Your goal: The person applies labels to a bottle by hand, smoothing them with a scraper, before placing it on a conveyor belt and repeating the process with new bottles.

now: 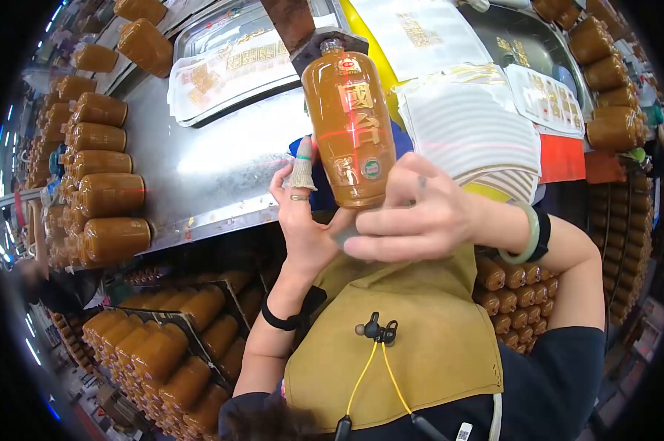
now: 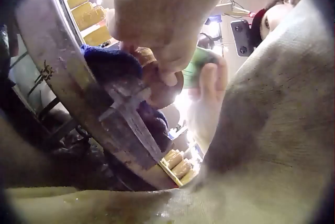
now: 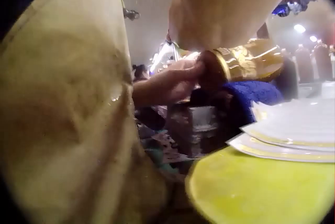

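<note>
Against bottle [image 1: 349, 126] — left grip [image 1: 305, 226]; right grip [image 1: 424, 213] pinches green piece [image 2: 197, 67]

Head view, round held bottle [image 1: 343, 121]: passage over counter [image 1: 251, 147] at 9 o'clock, stopped by bottle row [image 1: 111, 194]. Metal bracket [image 1: 293, 23] blocks 11; paper sheets [image 1: 222, 77] at 10, fanned sheet stack [image 1: 472, 125] at 3. Left fingers [image 1: 302, 175] at 8, right fingers [image 1: 391, 222] at 5 crowd base.

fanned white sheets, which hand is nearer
Right. The right hand is just left of and below the fanned white sheets in the head view; the left hand is farther left, touching the bottle.
</note>
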Demonstrator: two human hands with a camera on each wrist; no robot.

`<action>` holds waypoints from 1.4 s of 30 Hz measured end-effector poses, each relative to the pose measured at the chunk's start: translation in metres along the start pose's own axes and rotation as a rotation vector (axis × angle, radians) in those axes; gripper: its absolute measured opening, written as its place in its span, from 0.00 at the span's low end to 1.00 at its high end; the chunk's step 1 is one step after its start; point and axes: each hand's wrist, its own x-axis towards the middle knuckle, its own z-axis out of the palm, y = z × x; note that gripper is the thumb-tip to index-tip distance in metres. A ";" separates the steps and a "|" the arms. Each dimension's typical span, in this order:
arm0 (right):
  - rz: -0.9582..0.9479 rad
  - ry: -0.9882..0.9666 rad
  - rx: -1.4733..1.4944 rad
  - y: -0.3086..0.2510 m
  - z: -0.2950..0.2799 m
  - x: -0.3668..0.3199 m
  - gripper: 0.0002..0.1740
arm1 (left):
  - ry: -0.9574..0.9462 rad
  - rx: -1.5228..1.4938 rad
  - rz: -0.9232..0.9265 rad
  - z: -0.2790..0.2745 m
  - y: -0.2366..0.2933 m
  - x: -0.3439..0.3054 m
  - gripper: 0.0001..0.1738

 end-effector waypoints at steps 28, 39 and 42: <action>0.222 0.089 -0.106 -0.011 0.000 -0.013 0.17 | 0.323 0.063 0.164 0.024 -0.001 -0.029 0.28; 0.269 0.088 -0.096 -0.006 0.002 0.000 0.12 | 0.131 0.140 0.089 0.008 0.003 -0.005 0.46; 0.381 0.277 -0.363 0.047 -0.009 -0.001 0.14 | 0.132 0.095 0.058 0.010 0.009 -0.003 0.49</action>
